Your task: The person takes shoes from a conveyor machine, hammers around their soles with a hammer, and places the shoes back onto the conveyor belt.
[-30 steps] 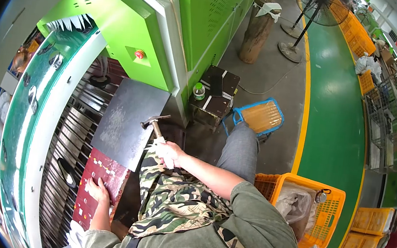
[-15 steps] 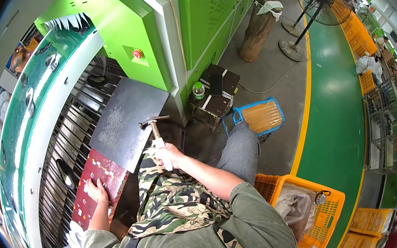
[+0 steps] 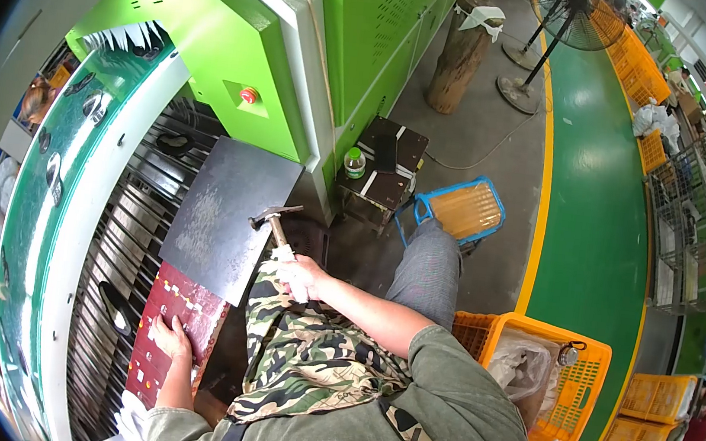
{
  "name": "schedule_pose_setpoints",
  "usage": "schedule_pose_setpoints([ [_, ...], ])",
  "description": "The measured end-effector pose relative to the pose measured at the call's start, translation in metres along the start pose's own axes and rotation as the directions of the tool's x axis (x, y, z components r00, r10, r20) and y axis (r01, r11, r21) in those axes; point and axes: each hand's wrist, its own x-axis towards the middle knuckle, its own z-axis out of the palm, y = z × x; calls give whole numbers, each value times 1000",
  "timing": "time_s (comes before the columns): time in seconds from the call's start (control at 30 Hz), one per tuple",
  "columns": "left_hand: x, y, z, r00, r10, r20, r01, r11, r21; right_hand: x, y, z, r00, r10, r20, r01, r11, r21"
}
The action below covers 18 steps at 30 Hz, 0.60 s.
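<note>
My right hand is closed around the handle of a hammer, whose grip is wrapped in white. The hammer's head hovers or rests by the right edge of a worn grey metal plate; I cannot tell if they touch. My left hand lies on a dark red board with pale spots, its fingers apart. Metal plate and board adjoin, the plate covering the board's far end. Left of the board, a dark shoe-shaped piece sits on the roller rack.
A green machine with a red button stands ahead. At left runs a green conveyor carrying dark pieces. A small table holds a bottle and a phone. Beside me are a blue-framed stool and a yellow crate.
The view has shifted very slightly. Both hands and the hammer keep the same places. At the far left, a person with a green cap has moved a little.
</note>
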Motion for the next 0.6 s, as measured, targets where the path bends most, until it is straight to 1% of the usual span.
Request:
schedule_pose_setpoints([
  [0.17,0,2,-3,1000,-5,-6,5,1000,3,6,5,-4,1000,21,-12,-21,1000,12],
  [0.23,0,6,-6,1000,-13,5,13,1000,0,8,6,-7,999,40,-5,-40,997,72],
  [0.6,-3,12,-7,1000,-9,-2,9,1000,-12,13,10,-16,994,108,14,-108,993,43],
])
